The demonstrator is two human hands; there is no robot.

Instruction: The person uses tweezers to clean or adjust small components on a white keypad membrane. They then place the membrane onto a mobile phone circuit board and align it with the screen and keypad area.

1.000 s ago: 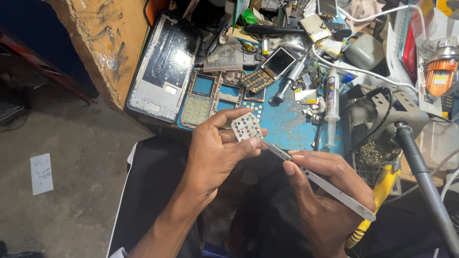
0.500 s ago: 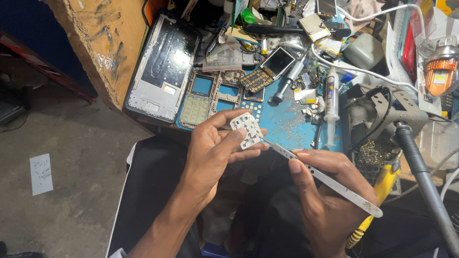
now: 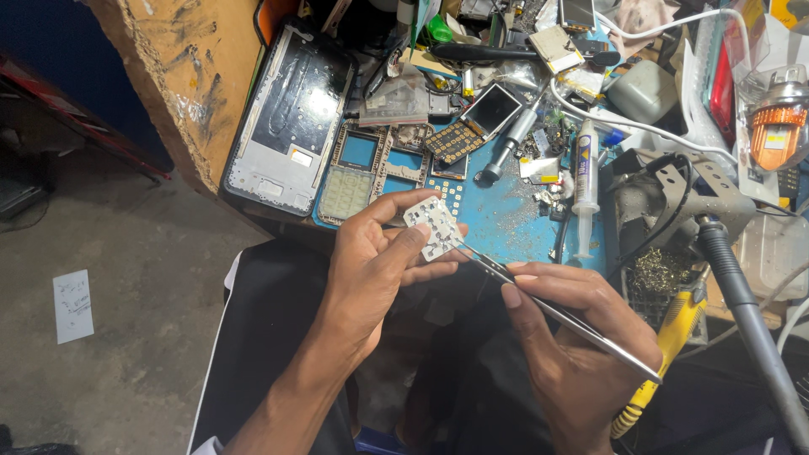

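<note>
Tweezers on a tiny keypad membrane, cluttered repair worktop

Left hand [image 3: 371, 270] is closed around a small white keypad membrane [image 3: 432, 226], pinched between thumb and fingers and held up just near of the blue mat [image 3: 506, 219]. Right hand [image 3: 581, 354] grips long metal tweezers [image 3: 548, 307] pencil-style. Their long axis runs from near right up to far left, and the tips meet the membrane's right edge. So the membrane sits left and a bit farther than the right hand, and the left hand is the one actually on it.

Labels and packages: a white syringe tube [image 3: 585, 181] with dark print stands upright on the mat's right side. A white paper slip [image 3: 73, 305] with writing lies on the floor, far left. A clear plastic bag [image 3: 396, 101] sits farther back, next to the big grey phone frame [image 3: 291, 118]. A yellow-handled tool [image 3: 670, 345] lies near right.
</note>
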